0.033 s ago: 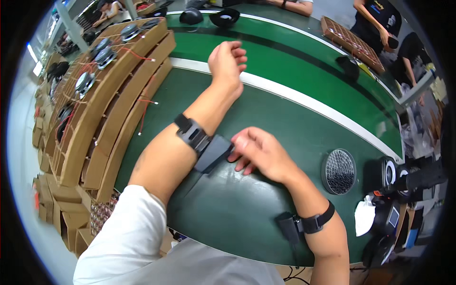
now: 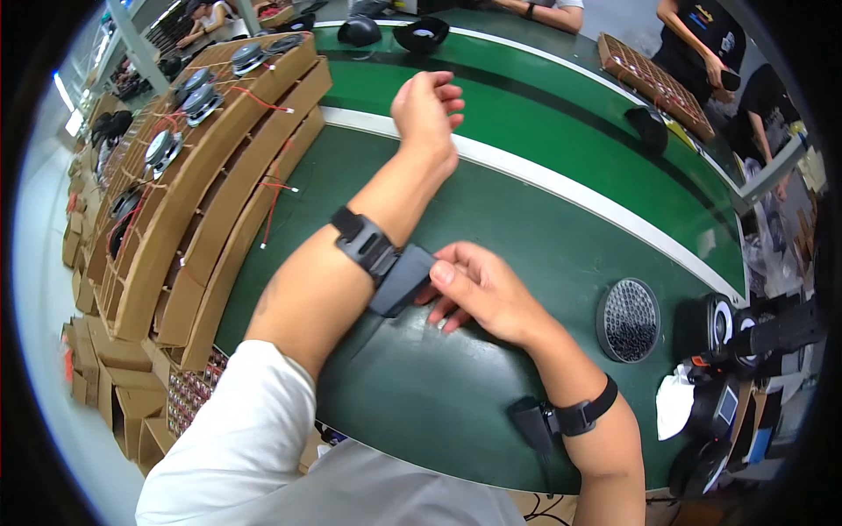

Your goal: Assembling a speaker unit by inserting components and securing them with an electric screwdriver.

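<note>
My left hand (image 2: 427, 110) is raised over the far edge of the table, its fingers loosely bent and apart, holding nothing. On my left forearm a black strap with a buckle (image 2: 364, 245) carries a dark grey box-shaped device (image 2: 404, 280). My right hand (image 2: 478, 289) grips the near-right end of that device with thumb and fingers; the fingertips behind it are partly hidden. A second strapped black device (image 2: 532, 422) hangs at my right forearm. To the right of my right hand lies a round clear dish (image 2: 628, 321) of small black pieces.
Stacked cardboard trays (image 2: 206, 206) with round speakers (image 2: 202, 103) and red wires line the left. Beyond the green table (image 2: 403, 386) runs a green conveyor belt (image 2: 561, 131) with black housings (image 2: 421, 35). Black equipment (image 2: 715, 324) and white tissue (image 2: 674, 402) sit at right. People work across the belt.
The view has shifted slightly, moving the scene a little to the right. My right thumb now rests against the end of the strapped device. My left arm keeps its pose.
</note>
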A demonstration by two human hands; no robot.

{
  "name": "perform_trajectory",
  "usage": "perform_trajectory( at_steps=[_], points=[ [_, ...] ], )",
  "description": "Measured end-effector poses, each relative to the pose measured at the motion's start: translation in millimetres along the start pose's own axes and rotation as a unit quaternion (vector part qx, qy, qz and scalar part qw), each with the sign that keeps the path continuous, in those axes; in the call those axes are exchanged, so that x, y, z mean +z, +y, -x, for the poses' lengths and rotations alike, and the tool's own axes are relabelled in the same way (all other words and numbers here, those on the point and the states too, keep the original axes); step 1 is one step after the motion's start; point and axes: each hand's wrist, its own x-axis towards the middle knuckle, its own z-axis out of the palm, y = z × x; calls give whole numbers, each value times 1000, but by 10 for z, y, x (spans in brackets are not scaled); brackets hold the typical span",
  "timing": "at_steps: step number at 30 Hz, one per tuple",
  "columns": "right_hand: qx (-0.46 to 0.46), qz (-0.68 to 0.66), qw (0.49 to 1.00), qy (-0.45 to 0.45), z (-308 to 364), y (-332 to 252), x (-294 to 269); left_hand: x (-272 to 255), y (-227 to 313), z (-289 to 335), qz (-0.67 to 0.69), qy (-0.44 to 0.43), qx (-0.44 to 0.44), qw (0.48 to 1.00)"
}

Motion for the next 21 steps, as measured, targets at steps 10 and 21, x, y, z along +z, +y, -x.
perform_trajectory(
  at_steps=[10,21],
  points=[
    [-7,-52,998,28,54,-39,221,76,-423,31,-249,-109,283,920],
    [43,-1,998,50,-32,42,103,-113,-236,-33,-154,-71,18,985]
  ],
)
